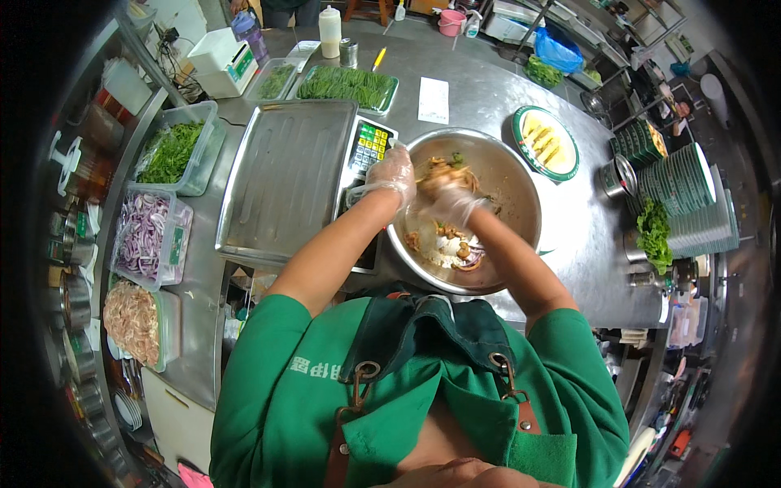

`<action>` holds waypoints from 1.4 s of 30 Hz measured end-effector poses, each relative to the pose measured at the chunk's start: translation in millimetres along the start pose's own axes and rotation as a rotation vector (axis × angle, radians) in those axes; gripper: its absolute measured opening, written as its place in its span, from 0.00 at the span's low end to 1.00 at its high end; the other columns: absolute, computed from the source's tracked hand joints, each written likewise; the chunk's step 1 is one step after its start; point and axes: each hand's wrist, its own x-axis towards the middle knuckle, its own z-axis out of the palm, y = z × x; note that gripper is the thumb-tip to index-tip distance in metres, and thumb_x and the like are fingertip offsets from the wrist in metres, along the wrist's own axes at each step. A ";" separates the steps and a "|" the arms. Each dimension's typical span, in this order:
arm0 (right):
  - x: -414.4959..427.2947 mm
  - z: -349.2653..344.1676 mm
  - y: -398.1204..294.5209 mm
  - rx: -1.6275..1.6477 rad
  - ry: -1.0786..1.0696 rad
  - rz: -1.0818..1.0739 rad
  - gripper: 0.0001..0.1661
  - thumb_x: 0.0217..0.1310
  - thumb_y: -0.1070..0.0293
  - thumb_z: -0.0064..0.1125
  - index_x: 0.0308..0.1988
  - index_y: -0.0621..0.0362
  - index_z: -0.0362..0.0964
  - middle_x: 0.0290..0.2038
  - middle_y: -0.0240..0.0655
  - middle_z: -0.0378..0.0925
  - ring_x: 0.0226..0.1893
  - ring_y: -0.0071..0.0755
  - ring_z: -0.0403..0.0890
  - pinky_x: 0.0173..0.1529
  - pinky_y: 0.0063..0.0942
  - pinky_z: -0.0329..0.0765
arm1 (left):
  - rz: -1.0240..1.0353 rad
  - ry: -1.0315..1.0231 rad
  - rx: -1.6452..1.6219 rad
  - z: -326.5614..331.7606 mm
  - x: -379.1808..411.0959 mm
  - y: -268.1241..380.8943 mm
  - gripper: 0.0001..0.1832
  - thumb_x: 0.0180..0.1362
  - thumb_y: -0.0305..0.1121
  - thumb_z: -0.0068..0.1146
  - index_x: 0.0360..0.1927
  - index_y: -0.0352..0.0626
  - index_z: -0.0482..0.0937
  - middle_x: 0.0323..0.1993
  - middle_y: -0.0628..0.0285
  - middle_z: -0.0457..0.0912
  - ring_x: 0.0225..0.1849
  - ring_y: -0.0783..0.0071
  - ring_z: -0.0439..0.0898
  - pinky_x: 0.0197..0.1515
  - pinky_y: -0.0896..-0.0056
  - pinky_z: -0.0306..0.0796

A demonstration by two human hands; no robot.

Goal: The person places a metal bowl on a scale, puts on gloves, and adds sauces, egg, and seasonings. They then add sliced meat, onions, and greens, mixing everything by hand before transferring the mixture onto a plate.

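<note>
A large stainless steel mixing bowl (521,183) stands before me, holding shredded food, red onion slices, brown pieces and some white matter. My left hand (393,174), in a clear plastic glove, grips the bowl's left rim. Inside the bowl, my right hand (454,198), gloved too, is on the shredded mix (451,171); motion blur hides its fingers, so its grip cannot be made out. A digital scale with a keypad (371,143) lies just left of the bowl, beside a large metal tray (287,177).
Right of the bowl sits a plate of yellow wedges (545,143), with stacked plates (677,177) farther right. Behind are a tray of chopped greens (348,85) and a paper slip (434,100). Tubs of leafy greens (174,149), sliced red onion (146,235) and pale shreds (131,317) line the left.
</note>
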 end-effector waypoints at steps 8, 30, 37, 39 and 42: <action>-42.4 -61.7 36.4 -0.061 -0.538 0.179 0.36 0.50 0.52 0.58 0.60 0.39 0.60 0.55 0.46 0.68 0.55 0.49 0.70 0.55 0.37 0.71 | -0.015 0.019 -0.031 -2.9 -8.6 -0.4 0.28 0.51 0.31 0.57 0.54 0.31 0.62 0.48 0.45 0.72 0.47 0.51 0.78 0.47 0.58 0.74; -79.2 -40.9 41.7 0.366 -0.941 -0.099 0.15 0.49 0.67 0.60 0.41 0.48 0.79 0.36 0.30 0.82 0.38 0.35 0.80 0.47 0.26 0.73 | 0.008 0.055 -0.030 6.9 -1.6 -0.1 0.24 0.50 0.28 0.53 0.52 0.32 0.63 0.48 0.44 0.72 0.47 0.50 0.78 0.47 0.57 0.74; -5.9 -42.1 20.1 -0.134 -0.841 -0.212 0.19 0.55 0.61 0.52 0.47 0.55 0.74 0.33 0.40 0.80 0.38 0.44 0.80 0.47 0.33 0.75 | 0.018 0.037 -0.023 7.2 -2.7 -0.7 0.28 0.49 0.27 0.54 0.54 0.31 0.61 0.48 0.44 0.72 0.47 0.50 0.77 0.49 0.58 0.73; -18.6 -49.8 -21.4 -0.112 -0.514 -0.383 0.20 0.57 0.62 0.49 0.50 0.52 0.71 0.45 0.40 0.75 0.48 0.44 0.75 0.52 0.36 0.73 | -0.037 -0.049 -0.056 -0.8 -2.6 0.4 0.32 0.48 0.26 0.54 0.58 0.31 0.58 0.51 0.44 0.70 0.50 0.49 0.75 0.52 0.57 0.71; -2.7 -29.1 -14.1 -0.196 -0.267 -0.426 0.23 0.56 0.58 0.52 0.53 0.47 0.69 0.53 0.39 0.70 0.56 0.47 0.67 0.55 0.45 0.70 | 0.042 0.036 -0.017 3.0 -0.1 0.5 0.27 0.50 0.27 0.52 0.55 0.31 0.61 0.49 0.44 0.72 0.47 0.51 0.78 0.48 0.58 0.73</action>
